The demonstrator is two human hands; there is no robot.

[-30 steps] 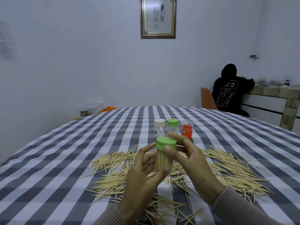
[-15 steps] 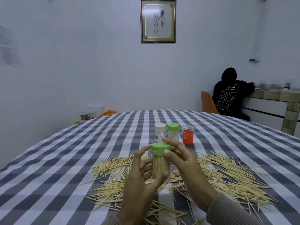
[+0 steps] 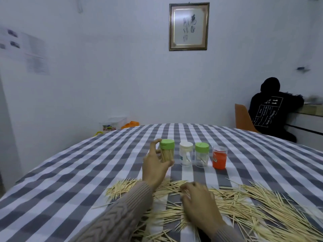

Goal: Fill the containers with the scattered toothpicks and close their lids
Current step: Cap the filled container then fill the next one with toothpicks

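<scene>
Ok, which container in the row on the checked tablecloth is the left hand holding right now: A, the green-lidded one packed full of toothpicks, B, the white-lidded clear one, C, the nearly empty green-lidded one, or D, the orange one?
A: the left hand is curled round the green-lidded clear plastic container packed with wooden toothpicks, at the left end of the row, while the other three containers stand untouched beside it.

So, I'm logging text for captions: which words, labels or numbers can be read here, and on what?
"11": white print on the seated person's black hoodie; its smaller lines are unreadable.
Framed brush calligraphy on the wall: blurred.
Labels on the orange plastic jar and white-lidded clear jar: too small.
</scene>
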